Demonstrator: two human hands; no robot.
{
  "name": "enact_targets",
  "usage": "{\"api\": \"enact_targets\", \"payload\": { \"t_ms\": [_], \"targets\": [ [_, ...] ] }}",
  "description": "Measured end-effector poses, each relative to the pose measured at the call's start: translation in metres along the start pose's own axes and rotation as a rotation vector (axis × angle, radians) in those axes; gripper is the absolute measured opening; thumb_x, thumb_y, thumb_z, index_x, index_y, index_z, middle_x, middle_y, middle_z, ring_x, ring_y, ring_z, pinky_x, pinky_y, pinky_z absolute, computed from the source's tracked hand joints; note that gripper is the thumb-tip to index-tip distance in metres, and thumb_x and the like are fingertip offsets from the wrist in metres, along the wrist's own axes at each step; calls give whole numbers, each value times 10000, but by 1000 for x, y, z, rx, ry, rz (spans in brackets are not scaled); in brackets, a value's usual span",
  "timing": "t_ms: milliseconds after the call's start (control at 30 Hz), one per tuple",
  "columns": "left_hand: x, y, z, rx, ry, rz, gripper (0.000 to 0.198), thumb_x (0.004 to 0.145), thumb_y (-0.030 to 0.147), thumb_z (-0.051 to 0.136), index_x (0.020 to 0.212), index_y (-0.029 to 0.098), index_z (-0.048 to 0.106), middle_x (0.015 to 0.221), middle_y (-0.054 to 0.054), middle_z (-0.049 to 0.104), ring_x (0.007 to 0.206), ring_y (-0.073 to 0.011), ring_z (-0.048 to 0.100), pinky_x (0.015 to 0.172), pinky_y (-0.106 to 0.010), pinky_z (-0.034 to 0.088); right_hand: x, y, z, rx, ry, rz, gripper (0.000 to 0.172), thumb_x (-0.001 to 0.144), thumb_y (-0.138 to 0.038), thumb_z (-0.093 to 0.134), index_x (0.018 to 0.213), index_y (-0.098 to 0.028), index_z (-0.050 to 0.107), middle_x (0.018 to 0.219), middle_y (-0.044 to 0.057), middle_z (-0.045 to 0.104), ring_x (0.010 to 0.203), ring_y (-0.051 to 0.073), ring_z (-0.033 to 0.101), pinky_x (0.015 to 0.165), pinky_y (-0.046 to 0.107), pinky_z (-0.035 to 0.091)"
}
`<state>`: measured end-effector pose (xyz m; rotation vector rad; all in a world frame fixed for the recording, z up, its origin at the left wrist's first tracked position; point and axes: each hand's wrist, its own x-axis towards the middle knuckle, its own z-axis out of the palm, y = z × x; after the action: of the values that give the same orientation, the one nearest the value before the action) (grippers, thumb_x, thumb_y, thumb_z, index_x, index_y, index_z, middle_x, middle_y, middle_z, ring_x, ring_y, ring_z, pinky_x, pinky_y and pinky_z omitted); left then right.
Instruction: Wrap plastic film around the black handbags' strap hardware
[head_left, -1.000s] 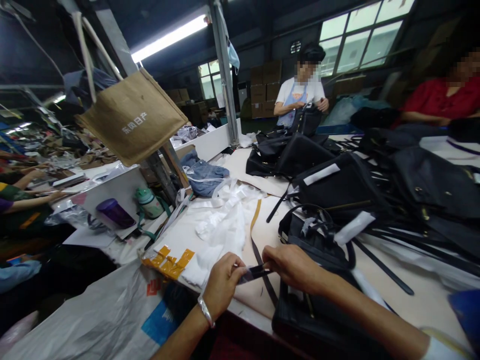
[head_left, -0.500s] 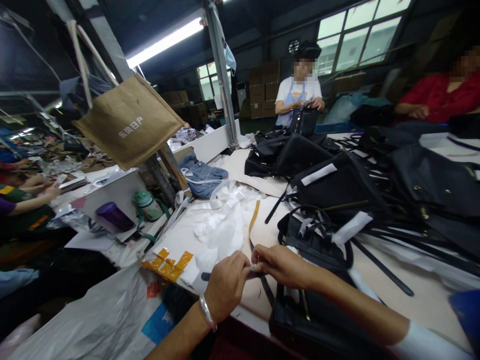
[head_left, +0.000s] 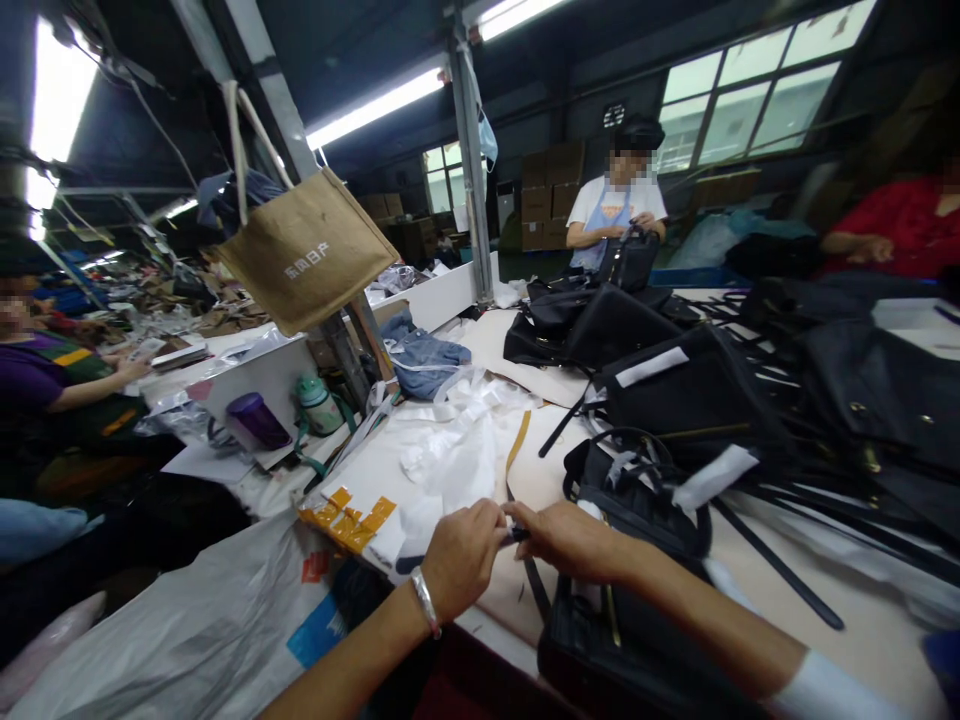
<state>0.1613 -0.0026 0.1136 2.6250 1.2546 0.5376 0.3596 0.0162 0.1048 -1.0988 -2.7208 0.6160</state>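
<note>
Close together above the near table edge, my left hand (head_left: 466,562) and my right hand (head_left: 571,540) both pinch a dark strap (head_left: 516,534). Its rounded end sticks out to the left of my left hand. The fingertips hide whatever small part lies between them. A band with a mustard-coloured face (head_left: 519,436) runs from the table down behind my fingers, and a black strap hangs below them. Under my right forearm lies a black handbag (head_left: 637,640) with a gold zip. A black backpack-like bag (head_left: 637,490) with a looped handle lies just beyond my right hand.
Black bags (head_left: 690,400) are heaped on the right, straps trailing. White wrapping (head_left: 457,450) and a denim cloth (head_left: 427,362) lie left of centre. A tan tote (head_left: 311,255) hangs from a post. A purple cup (head_left: 259,420) stands left. Co-workers stand across the table and left.
My view has shifted left and up a little. My hands stay together at the strap; more of its dark length shows between them, and the fingers of my right hand have moved slightly.
</note>
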Motion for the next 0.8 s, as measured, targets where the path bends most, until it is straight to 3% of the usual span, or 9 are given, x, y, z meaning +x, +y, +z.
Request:
{"api": "enact_targets", "payload": {
  "t_ms": [167, 300, 400, 500, 633, 733, 800],
  "targets": [
    [6, -1, 2, -4, 23, -16, 103, 882, 177, 385, 866, 199, 484, 853, -39, 569, 746, -166, 564, 673, -284, 441, 12, 3, 7, 104, 12, -39, 348, 852, -197, 460, 1189, -166, 378, 858, 49, 689, 736, 160, 614, 611, 228, 354],
    [10, -1, 3, 24, 31, -100, 78, 878, 211, 393, 871, 202, 470, 880, -53, 572, 731, -182, 578, 621, -283, 435, 20, -1, 9, 102, 59, 38, 208, 882, -274, 413, 1059, -168, 435, 761, 39, 645, 625, 140, 557, 558, 223, 325],
    [9, -6, -2, -45, 42, -182, 79, 877, 228, 406, 922, 200, 465, 924, -56, 584, 726, -169, 589, 635, -272, 435, 21, -7, 4, 78, 58, 16, 172, 913, -307, 366, 987, -195, 474, 758, 24, 630, 626, 131, 549, 555, 223, 299],
    [3, -18, -16, -162, -106, -200, 243, 857, 375, 486, 1038, 214, 464, 839, -12, 622, 641, -149, 587, 601, -248, 419, 15, -10, -3, -65, 66, 13, 205, 930, -347, 344, 924, -217, 503, 700, 6, 610, 599, 132, 541, 532, 243, 241],
    [-19, -47, -43, -34, -438, -159, 385, 698, 582, 610, 847, 228, 584, 655, 7, 619, 622, -189, 591, 523, -239, 362, 8, -7, -9, -207, 87, 27, 272, 947, -384, 313, 856, -226, 514, 650, 2, 600, 575, 136, 541, 529, 258, 214],
    [-52, -69, -53, 78, -441, -231, 273, 666, 478, 657, 729, 216, 613, 678, -9, 636, 654, -202, 594, 530, -249, 372, 7, -1, -7, -239, 85, 18, 237, 938, -352, 348, 844, -225, 525, 661, 3, 617, 594, 141, 562, 535, 259, 225],
    [-88, -81, -52, 2, -469, -316, 185, 662, 386, 650, 714, 211, 622, 677, -2, 640, 652, -201, 597, 557, -264, 408, 6, 3, -5, -250, 80, 15, 200, 924, -321, 379, 855, -225, 539, 681, 2, 631, 617, 146, 577, 541, 259, 234]
  ]
}}
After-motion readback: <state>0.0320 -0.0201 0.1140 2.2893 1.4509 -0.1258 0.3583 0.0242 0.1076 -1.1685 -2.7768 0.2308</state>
